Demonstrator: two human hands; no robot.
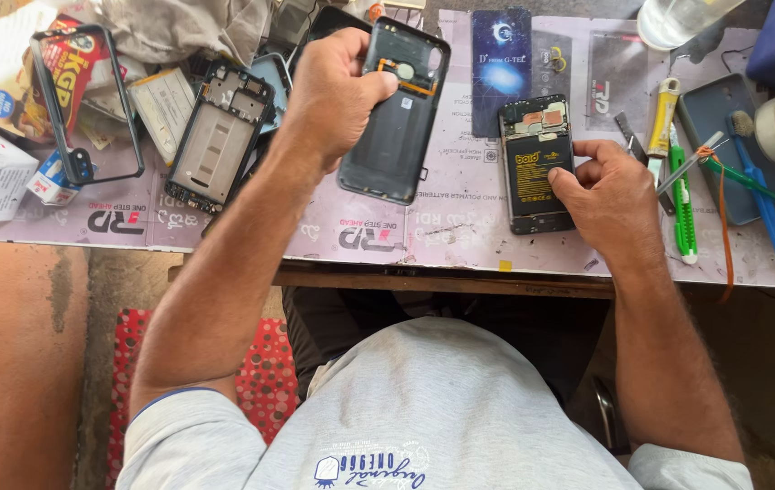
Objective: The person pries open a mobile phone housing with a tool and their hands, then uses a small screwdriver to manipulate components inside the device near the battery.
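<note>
Surface: pale pink work mat (460, 238) printed with logos, laid over a brown wooden table, its front edge running just above the person's lap.
Left hand: left hand (338, 91) raised over the middle of the mat, fingers curled tight around the upper end of a dark grey plastic phone back cover (394, 113), thumb pressed on its inner face beside an orange flex strip.
Back cover: tilted, inside facing up, its lower end close over the mat.
Right hand: right hand (613, 201) resting on the mat towards the right, fingers bent and loosely spread, thumb and fingertips touching the right and lower edge of an opened black smartphone (537, 163) with a black-and-yellow battery exposed.
Smartphone: flat on the mat, right of centre, well apart from the cover.
Left end of the table: empty black phone frame (221, 136), black bezel ring (83, 100), small cartons.
Right end: green-handled utility knife (681, 195), yellow knife, blue brush, roll of tape (773, 127).
Room: bare brown floor (15, 363) below, with a red dotted cloth by the left knee.
</note>
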